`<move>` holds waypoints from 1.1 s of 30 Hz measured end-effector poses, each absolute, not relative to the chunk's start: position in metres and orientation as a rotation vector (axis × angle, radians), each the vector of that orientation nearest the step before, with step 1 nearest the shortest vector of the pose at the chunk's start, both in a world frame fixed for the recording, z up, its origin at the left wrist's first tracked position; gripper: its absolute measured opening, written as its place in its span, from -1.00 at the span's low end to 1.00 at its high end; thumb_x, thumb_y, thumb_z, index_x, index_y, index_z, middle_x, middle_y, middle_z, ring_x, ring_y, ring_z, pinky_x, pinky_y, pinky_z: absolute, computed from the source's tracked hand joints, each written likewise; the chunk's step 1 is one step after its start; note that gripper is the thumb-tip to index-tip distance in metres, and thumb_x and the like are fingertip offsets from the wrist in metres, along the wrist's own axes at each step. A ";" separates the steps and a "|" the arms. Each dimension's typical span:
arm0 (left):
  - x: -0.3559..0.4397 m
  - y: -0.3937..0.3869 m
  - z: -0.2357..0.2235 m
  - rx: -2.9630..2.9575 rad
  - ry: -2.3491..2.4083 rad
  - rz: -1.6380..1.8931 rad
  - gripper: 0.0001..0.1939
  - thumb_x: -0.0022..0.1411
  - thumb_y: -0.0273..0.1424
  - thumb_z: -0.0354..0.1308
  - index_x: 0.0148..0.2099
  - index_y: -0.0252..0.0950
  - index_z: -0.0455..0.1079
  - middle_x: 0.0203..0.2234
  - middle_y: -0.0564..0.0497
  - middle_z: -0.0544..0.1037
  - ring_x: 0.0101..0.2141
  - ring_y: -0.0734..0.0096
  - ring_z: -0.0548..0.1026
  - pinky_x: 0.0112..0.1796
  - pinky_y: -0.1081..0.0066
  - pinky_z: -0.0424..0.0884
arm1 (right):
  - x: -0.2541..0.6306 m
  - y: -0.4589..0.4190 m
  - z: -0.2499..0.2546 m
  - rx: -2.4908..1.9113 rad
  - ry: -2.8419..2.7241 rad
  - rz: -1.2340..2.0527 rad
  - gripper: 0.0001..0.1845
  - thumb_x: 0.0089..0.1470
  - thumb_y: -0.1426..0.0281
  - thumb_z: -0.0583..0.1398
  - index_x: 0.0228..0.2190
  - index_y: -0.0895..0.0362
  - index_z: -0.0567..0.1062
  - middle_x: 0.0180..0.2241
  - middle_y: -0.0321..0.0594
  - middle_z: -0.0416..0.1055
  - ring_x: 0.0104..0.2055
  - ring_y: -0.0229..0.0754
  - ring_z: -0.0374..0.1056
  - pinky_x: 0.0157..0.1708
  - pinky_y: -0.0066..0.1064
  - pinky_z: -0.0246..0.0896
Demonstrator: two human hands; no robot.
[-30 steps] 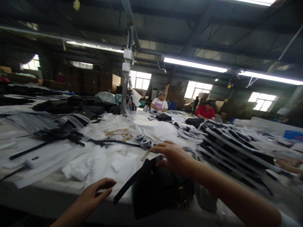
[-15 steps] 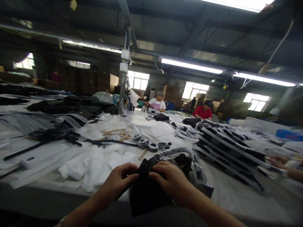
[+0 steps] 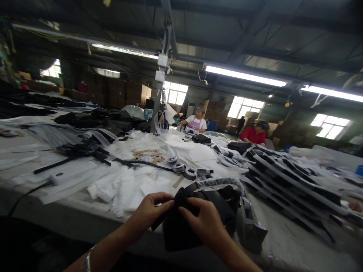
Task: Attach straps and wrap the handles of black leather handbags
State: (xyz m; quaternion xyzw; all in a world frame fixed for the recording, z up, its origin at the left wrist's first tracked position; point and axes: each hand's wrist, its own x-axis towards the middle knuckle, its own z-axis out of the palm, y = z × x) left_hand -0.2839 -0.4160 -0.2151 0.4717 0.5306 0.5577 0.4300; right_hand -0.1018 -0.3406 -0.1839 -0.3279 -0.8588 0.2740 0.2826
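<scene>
A black handbag (image 3: 181,230) stands at the near edge of the long work table (image 3: 56,211), straight in front of me. My left hand (image 3: 150,211) is closed on the black strap at the bag's top left. My right hand (image 3: 202,223) pinches the same strap and the bag's top edge from the right. Behind the bag's top, a handle wrapped in clear plastic (image 3: 218,183) arches up. Both hands touch the bag and sit close together.
White tissue sheets (image 3: 127,189) and black straps (image 3: 85,153) litter the table to the left. Tape rolls (image 3: 184,170) lie behind the bag. A long overlapping row of black bagged items (image 3: 289,181) runs along the right. Two seated people (image 3: 197,122) work at the far end.
A second ago my left hand was open and low, and my right hand reached over the bag. Both hands have since closed on the bag's strap. The view has shifted slightly to the left.
</scene>
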 end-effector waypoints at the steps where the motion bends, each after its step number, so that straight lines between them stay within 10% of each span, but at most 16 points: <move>1: -0.284 -0.416 -0.214 1.177 1.316 1.396 -0.65 0.14 -0.18 0.28 -0.11 -0.29 0.58 -0.28 -0.02 0.65 -0.19 0.17 0.52 -0.16 0.36 0.38 | -0.102 -0.341 -0.185 -0.887 -2.284 0.726 -0.75 0.05 0.26 0.23 -0.25 0.04 0.64 -0.28 -0.18 0.62 -0.21 0.00 0.52 -0.23 -0.33 0.34; 33: -0.288 -0.402 -0.238 0.824 1.069 1.385 -0.67 -0.09 -0.25 0.43 -0.30 -0.35 0.52 -0.46 0.05 0.56 -0.45 0.44 0.46 -0.35 0.46 0.29 | -0.119 -0.350 -0.194 -1.202 -2.252 0.422 -0.76 -0.01 0.20 0.20 -0.47 0.12 0.53 -0.42 -0.12 0.54 -0.31 0.04 0.45 -0.38 -0.30 0.24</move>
